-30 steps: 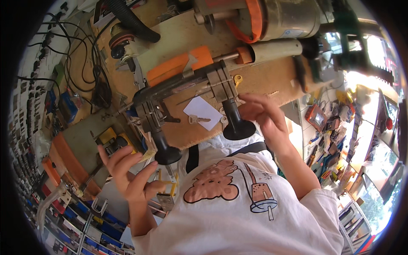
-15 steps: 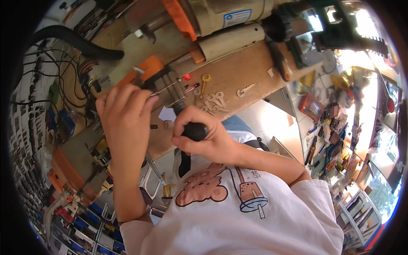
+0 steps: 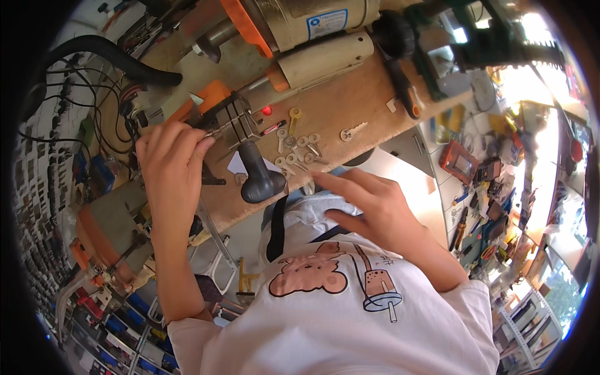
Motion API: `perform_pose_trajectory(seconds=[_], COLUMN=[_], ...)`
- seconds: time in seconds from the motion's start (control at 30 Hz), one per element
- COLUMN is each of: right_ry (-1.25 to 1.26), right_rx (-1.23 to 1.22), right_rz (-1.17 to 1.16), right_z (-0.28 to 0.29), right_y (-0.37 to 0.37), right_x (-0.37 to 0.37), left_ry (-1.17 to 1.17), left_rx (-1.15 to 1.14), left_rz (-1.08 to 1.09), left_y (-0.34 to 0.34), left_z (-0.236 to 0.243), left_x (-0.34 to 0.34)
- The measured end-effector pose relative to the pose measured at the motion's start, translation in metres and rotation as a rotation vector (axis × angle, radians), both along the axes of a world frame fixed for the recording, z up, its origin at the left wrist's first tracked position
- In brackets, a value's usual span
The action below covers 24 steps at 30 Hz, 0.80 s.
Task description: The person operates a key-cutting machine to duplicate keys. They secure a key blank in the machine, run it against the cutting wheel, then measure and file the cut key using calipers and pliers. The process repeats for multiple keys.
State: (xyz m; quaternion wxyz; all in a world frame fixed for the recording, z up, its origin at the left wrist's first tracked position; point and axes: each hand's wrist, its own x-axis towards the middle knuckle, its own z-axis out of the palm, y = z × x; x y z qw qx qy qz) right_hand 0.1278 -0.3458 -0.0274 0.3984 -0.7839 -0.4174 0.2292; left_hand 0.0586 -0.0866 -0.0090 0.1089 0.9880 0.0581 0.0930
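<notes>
My left hand is closed at the left of a small metal vise. Its thumb and fingertips pinch a thin metal piece that reaches toward the vise jaws; the fingers hide its other end. Below the vise, a black knobbed handle stands free of any hand. My right hand is open, thumb and index apart, slightly blurred, with its index fingertip near several loose silver keys on the wooden bench. A yellow key lies above them, and one key lies apart to the right.
A beige machine body with orange guards and a cylindrical housing fill the back of the wooden bench. A black hose curves at far left. An orange-and-black handled tool lies at right. Tools crowd the right-hand counter.
My right hand has let go of the black handle and moved right toward the loose keys. My left hand keeps its pinch beside the vise. The whole view has shifted slightly.
</notes>
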Motion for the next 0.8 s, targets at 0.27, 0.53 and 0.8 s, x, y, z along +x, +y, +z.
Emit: perform_pose_trajectory(seconds=[0.27,0.53,0.8], right_ry=[0.063,0.184,0.307], right_rx=[-0.118,0.077,0.168], right_rz=[-0.464,-0.520,-0.504], right_z=[-0.025,-0.036,-0.033], right_y=[-0.071,-0.061,-0.053], right_x=[-0.059,-0.116,-0.135], left_ry=[-0.103,-0.344,-0.108], left_rx=[-0.001,-0.801,-0.743], left_rz=[0.146,0.005,0.019], left_y=[0.035,-0.070,-0.140], left_z=[0.013,0.011,-0.072], left_x=[-0.043,-0.089,-0.042])
